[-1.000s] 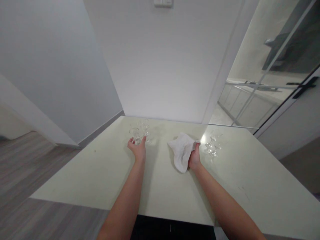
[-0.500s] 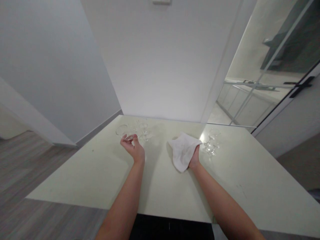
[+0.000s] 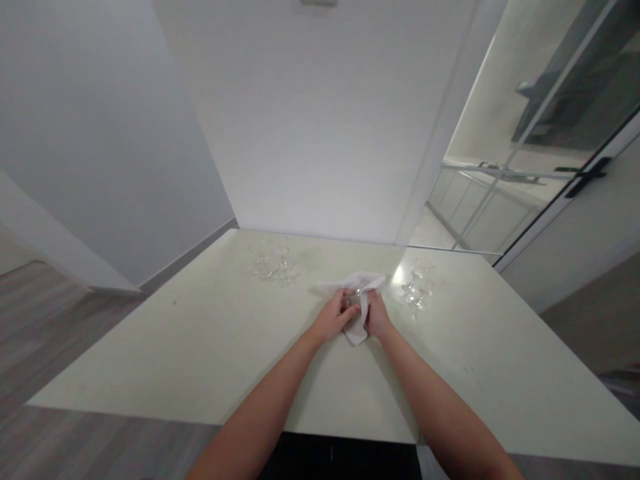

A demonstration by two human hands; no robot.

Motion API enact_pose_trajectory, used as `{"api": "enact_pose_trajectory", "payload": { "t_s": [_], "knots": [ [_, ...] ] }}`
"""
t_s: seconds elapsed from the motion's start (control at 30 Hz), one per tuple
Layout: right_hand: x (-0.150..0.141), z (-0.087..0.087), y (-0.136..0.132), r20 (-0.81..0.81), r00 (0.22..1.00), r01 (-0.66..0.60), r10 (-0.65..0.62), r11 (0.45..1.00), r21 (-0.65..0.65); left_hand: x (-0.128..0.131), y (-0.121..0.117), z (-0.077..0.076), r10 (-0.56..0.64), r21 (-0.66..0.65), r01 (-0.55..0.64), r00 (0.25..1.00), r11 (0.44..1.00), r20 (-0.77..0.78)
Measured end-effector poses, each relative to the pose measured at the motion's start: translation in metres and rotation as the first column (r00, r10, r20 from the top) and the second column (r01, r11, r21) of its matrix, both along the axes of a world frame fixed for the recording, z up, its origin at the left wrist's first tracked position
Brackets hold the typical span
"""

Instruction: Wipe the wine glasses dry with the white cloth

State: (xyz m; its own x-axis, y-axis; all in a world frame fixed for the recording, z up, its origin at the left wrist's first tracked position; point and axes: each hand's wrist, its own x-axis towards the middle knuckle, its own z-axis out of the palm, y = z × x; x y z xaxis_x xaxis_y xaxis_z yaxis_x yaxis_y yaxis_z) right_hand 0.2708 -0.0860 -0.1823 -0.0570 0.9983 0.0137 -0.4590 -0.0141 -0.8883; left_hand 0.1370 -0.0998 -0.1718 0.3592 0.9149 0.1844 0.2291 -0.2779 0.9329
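Observation:
Both hands meet over the middle of a pale table (image 3: pixel 200 360). My left hand (image 3: pixel 333 318) is closed around a small clear glass (image 3: pixel 353 299), which is mostly hidden by fingers and cloth. My right hand (image 3: pixel 376 316) grips a white cloth (image 3: pixel 356 285) that drapes over the glass and hangs between the hands. A cluster of clear stemmed glasses (image 3: pixel 273 261) stands at the back left of the table. Another small group of glasses (image 3: pixel 415 288) stands just right of my right hand.
The table's far edge meets a white wall (image 3: pixel 320 133). To the right is a glass sliding door (image 3: pixel 525 147) with a black handle. Grey wood floor (image 3: pixel 45 333) lies to the left of the table, and the near edge runs across the bottom.
My left hand lifted a glass out of the back-left cluster and carried it right to the cloth. My right hand raised the cloth around it. The view tilted slightly.

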Motion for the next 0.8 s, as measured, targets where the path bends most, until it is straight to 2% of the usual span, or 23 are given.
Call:
{"api": "enact_pose_trajectory", "payload": {
  "t_s": [0.07,0.17,0.27,0.37,0.43,0.53,0.57,0.63,0.73,0.8],
  "knots": [
    [0.002,0.001,0.000,0.077,0.993,0.086,-0.091,0.994,0.068,0.000,0.001,-0.002,-0.018,-0.115,0.027,0.997,0.993,0.073],
    [0.006,0.000,0.001,0.227,0.965,0.108,-0.129,0.989,0.105,-0.002,0.003,0.001,-0.081,-0.232,0.111,0.988,0.966,0.133],
    [0.008,0.001,0.003,0.304,0.931,0.167,-0.202,0.976,0.136,-0.002,0.005,0.005,-0.117,-0.198,0.136,0.988,0.971,0.105],
    [0.006,0.006,0.003,0.337,0.890,0.267,-0.306,0.951,0.158,0.000,0.007,0.005,-0.039,-0.111,0.045,0.998,0.993,0.057],
    [0.005,0.012,0.002,0.361,0.871,0.295,-0.333,0.942,0.160,0.002,0.007,0.002,-0.022,-0.128,0.029,0.998,0.991,0.053],
    [0.005,0.021,-0.002,0.407,0.846,0.289,-0.344,0.938,0.192,0.002,0.006,0.001,-0.069,-0.184,0.077,0.996,0.980,0.051],
    [0.005,0.023,-0.002,0.419,0.837,0.287,-0.351,0.935,0.211,0.001,0.005,0.001,-0.081,-0.164,0.085,0.996,0.983,0.032],
    [0.006,0.024,-0.002,0.419,0.828,0.295,-0.372,0.925,0.240,0.000,0.003,0.004,-0.060,-0.041,0.058,0.997,0.997,-0.058],
    [0.005,0.020,0.002,0.331,0.842,0.383,-0.426,0.904,0.190,-0.001,0.001,0.007,0.090,0.193,-0.041,0.965,0.980,-0.248],
    [0.005,0.016,0.005,0.273,0.853,0.430,-0.446,0.895,0.120,0.001,0.002,0.009,0.171,0.247,-0.098,0.940,0.964,-0.296]
  ]
}}
